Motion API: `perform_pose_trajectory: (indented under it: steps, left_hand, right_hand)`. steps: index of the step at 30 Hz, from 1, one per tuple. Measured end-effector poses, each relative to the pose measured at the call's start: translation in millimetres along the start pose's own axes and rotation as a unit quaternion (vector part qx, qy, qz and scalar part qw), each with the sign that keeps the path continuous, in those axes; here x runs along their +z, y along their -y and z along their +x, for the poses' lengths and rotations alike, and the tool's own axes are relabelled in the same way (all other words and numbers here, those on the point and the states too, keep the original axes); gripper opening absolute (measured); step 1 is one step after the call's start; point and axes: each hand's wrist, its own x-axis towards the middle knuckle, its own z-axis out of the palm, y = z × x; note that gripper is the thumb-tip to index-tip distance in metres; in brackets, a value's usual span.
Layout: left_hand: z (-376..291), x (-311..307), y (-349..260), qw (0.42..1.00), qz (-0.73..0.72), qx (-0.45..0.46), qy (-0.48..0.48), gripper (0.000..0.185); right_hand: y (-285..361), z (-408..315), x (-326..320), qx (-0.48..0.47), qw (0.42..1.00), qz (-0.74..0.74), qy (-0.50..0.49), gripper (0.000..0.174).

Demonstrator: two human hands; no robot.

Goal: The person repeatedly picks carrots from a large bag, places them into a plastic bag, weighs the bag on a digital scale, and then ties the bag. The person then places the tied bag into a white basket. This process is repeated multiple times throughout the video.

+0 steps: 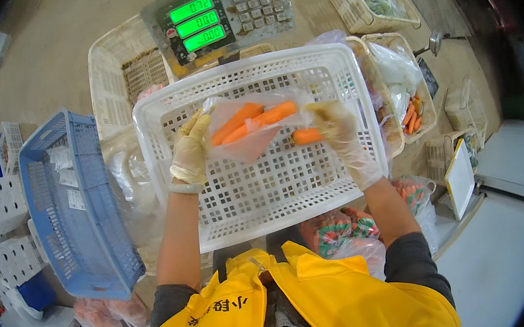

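Note:
Both my hands wear thin pale gloves over a white perforated plastic basket. My left hand grips the left end of a clear plastic bag. Inside the bag lie carrots, at least two of them, side by side. At the bag's other end is my right hand, blurred, with its fingers curled by the plastic. A single carrot sticks out to the left from under that palm, outside the bag; its far end is hidden by the hand.
Beyond the basket stands a digital scale head with lit green displays and a keypad. A blue crate is at left, a beige crate behind it. Right are crates with bags and carrots. Bagged produce lies below.

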Motion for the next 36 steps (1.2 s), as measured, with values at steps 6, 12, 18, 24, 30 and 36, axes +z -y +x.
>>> perform_pose_trajectory:
  steps: [6, 12, 18, 24, 30, 36]
  left_hand:
    - [-7.5, 19.3, 4.6, 0.989, 0.125, 0.040, 0.068, 0.064]
    - [-36.1, 15.2, -8.6, 0.994, 0.109, -0.002, 0.006, 0.074]
    - [-24.6, 3.3, 5.4, 0.985, 0.160, -0.065, -0.010, 0.022]
    - [-37.8, 14.3, -20.6, 0.990, 0.100, 0.093, -0.041, 0.026]
    - [-28.7, 8.5, -49.3, 0.972, 0.113, 0.203, -0.029, 0.019]
    - [-48.9, 44.1, -64.4, 0.835, 0.466, 0.282, 0.079, 0.020]
  right_hand:
    - [-98.0, -46.9, 33.0, 0.023, 0.926, -0.344, 0.155, 0.037]
    - [-52.2, -50.9, -27.3, 0.138, 0.977, -0.048, 0.157, 0.048]
    - [58.5, 41.3, 1.4, -0.187, 0.961, -0.102, 0.176, 0.048]
    - [48.2, 84.7, 37.1, -0.085, 0.913, -0.017, 0.398, 0.078]
    - [55.0, 18.6, -5.4, -0.259, 0.652, -0.568, 0.431, 0.026]
    - [175.7, 54.8, -36.4, -0.197, 0.961, 0.011, 0.191, 0.021]
